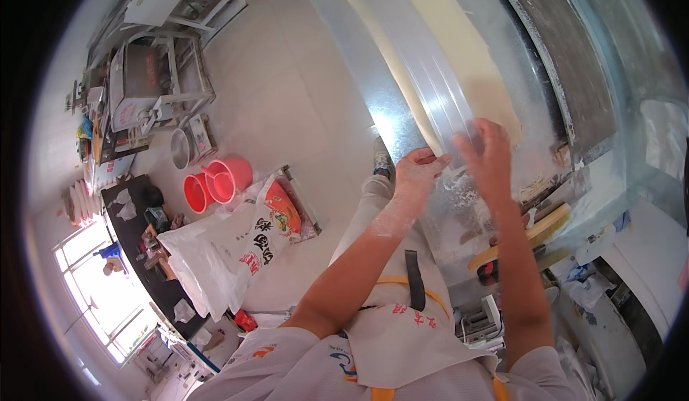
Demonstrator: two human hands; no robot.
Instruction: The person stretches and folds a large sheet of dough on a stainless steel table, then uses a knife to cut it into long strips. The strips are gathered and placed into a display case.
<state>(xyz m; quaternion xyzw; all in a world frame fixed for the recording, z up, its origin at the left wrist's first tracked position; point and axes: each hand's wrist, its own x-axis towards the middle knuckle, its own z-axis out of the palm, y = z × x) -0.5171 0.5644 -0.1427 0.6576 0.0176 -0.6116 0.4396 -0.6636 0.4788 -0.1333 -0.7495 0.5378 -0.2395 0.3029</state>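
Observation:
A long sheet of pale dough point(457, 29) lies along the metal worktable point(350, 56) in front of me. Over it runs a strip of clear plastic film point(414, 62), creased and shiny towards the near end. My left hand point(417, 172), dusted with flour, pinches the strip's near end between thumb and fingers at the dough's left edge. Just to the right, my right hand point(490, 156) touches the film's right edge with thumb and fingertips. Blur there hides whether the fingers are closed on it. Loose flour point(457, 185) is scattered on the metal below both hands.
A wooden-handled bench brush point(522, 237) lies right of my right forearm. A dark machine panel point(570, 51) borders the table's right. On the floor to the left stand a white woven sack point(231, 255), red plastic buckets point(237, 175) and a metal pot point(182, 148).

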